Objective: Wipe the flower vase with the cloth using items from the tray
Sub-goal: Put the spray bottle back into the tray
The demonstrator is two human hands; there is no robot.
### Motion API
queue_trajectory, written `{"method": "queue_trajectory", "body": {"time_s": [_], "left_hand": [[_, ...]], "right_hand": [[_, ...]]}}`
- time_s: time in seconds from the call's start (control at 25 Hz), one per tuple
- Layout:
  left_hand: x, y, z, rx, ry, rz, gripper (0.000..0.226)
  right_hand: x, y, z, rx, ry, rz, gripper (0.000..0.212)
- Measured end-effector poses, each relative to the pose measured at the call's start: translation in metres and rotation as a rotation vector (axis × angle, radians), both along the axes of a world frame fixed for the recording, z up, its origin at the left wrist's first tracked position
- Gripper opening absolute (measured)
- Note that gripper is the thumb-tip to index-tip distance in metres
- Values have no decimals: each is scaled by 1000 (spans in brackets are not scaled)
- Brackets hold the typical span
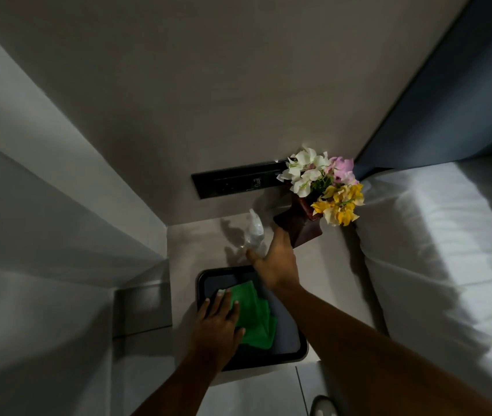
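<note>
A dark maroon flower vase (301, 228) holding white, pink and yellow flowers (324, 186) stands at the back right of the pale bedside table (196, 244). My right hand (274, 259) reaches to the vase's lower left side and touches it; the grip is partly hidden. A folded green cloth (258, 318) lies in the dark tray (286, 337) at the table's front. My left hand (217, 322) rests flat on the cloth's left part, fingers spread. A clear spray bottle (253, 231) stands left of the vase, just beyond my right hand.
A black socket panel (232, 180) is set in the wall behind the table. A white bed (436, 250) borders the table's right side, with a blue headboard (454, 100) above. A wall ledge runs along the left.
</note>
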State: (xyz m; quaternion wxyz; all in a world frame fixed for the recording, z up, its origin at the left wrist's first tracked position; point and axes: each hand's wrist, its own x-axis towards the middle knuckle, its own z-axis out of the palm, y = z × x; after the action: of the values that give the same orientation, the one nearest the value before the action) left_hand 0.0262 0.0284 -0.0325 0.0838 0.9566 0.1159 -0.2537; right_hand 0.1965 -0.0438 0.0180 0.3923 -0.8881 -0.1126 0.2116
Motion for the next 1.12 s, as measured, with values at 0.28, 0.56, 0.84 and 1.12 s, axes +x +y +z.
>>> {"method": "queue_trajectory", "body": {"time_s": [0.28,0.56,0.84,1.12], "left_hand": [[-2,3,3,32,15,-56,63],[-4,-2,-18,-32,-24,-1,63],[-6,-3,-19,2,-24,11,63],[-4,-7,-17,39,4,-1,64]], "right_hand": [[25,24,4,-142,-171,191,37],[13,-21,32,45,-154,130,31],[-29,-93,28,-194,-121,235,34],[-49,-110,2,-235,-111,278,39]]}}
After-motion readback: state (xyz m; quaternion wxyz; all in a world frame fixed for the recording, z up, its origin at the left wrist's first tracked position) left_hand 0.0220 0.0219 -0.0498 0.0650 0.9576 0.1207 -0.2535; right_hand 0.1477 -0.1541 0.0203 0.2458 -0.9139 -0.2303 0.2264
